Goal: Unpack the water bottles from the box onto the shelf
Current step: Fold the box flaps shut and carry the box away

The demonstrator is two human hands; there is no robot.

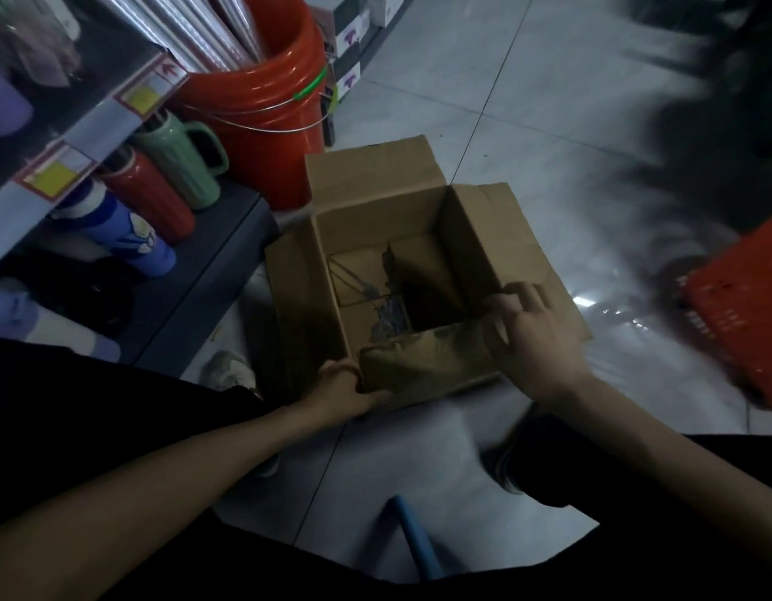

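An open cardboard box (475,236) stands on the tiled floor in front of me, its flaps folded outward. Inside I see smaller brown cartons and a dark gap. My left hand (338,386) grips the near left corner of the box at the near flap. My right hand (527,336) grips the near right corner at the rim. On the bottom shelf (210,297) to the left lie a green bottle with a handle (182,160), a red bottle (152,193) and a blue-purple bottle (123,229).
A red bucket (262,114) full of rolled sheets stands behind the box beside the shelf. A red plastic crate (739,314) sits at the right. A blue stool leg (418,544) shows between my knees. Small boxed goods (351,45) line the far aisle.
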